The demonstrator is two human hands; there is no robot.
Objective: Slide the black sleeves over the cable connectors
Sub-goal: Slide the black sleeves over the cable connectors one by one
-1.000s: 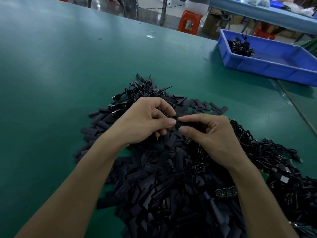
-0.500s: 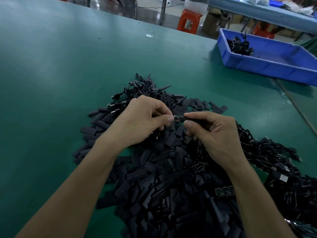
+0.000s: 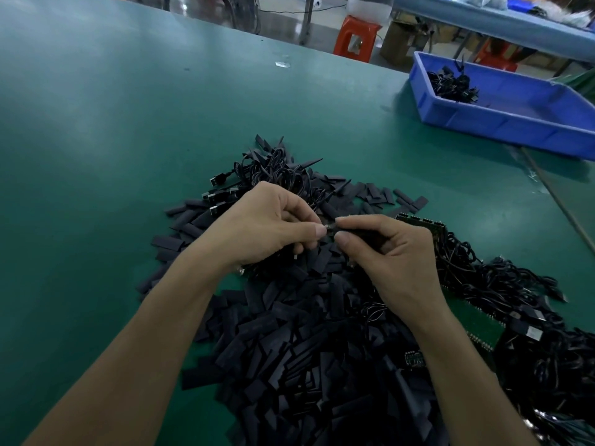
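A big heap of flat black sleeves [image 3: 309, 355] covers the green table in front of me. Tangled black cables with connectors [image 3: 515, 300] lie to its right, and another bundle [image 3: 273, 172] sits at its far end. My left hand [image 3: 267, 226] pinches a small connector end [image 3: 329, 229] between thumb and fingers. My right hand [image 3: 396, 252] pinches a black sleeve [image 3: 360, 234] right against that connector. The two hands meet fingertip to fingertip above the heap. Most of the connector is hidden by my fingers.
A blue plastic bin [image 3: 515, 123] holding a few cables stands at the far right of the table [image 3: 112, 140]. Small green circuit boards [image 3: 421, 222] lie among the cables. An orange stool [image 3: 355, 37] and another bench stand beyond the table's far edge.
Both hands have drifted slightly up and away from me over the heap. A small connector end now shows between my fingertips where the thumbs met before.
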